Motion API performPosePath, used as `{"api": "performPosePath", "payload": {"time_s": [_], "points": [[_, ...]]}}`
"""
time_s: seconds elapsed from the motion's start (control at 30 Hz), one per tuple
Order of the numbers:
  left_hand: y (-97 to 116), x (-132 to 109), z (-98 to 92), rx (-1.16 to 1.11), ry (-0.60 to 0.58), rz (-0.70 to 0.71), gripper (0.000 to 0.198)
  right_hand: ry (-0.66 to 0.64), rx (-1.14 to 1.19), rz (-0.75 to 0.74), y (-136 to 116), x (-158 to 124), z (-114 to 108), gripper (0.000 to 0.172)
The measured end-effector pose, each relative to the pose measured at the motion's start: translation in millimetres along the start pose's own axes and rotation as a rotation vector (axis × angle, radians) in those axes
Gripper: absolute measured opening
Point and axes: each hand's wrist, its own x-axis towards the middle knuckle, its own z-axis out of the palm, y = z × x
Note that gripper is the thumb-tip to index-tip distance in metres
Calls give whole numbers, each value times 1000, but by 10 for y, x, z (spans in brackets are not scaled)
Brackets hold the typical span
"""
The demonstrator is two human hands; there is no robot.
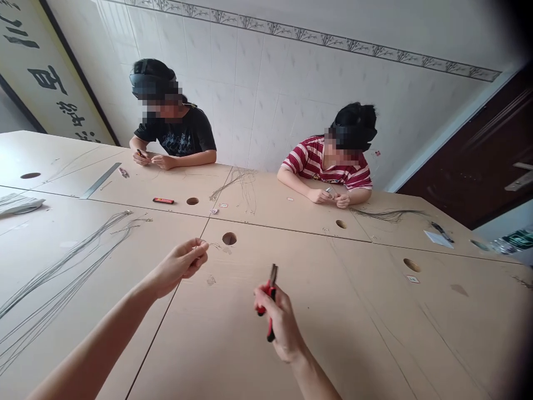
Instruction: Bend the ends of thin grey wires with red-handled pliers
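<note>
Right hand [283, 321] gripping red-handled pliers [272, 292], left hand [185, 263] pinched together — bottle [519, 239] far right, contents unclear

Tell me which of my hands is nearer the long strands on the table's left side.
Left. Your left hand is just right of the strands; your right hand, holding pliers, is farther right.

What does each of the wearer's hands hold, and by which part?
The right hand holds red-and-black pliers by the handles. The left hand is pinched closed; whether it holds anything fine cannot be told.
</note>
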Motion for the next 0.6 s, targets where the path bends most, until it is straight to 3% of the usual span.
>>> {"api": "performPosePath", "payload": {"time_s": [0.1,0.2,0.37,0.6], "points": [[90,-132,279,-35,-124,12,34,-131,206,66,-124,63,338,30],[117,-232,459,24,-149,17,33,-112,282,115,-160,100,507,32],[76,-318,611,129,-149,59,33,-76,326,104,-168,143,507,31],[-83,-317,684,271,-181,47,35,11,223,46,-184,205,374,30]]}}
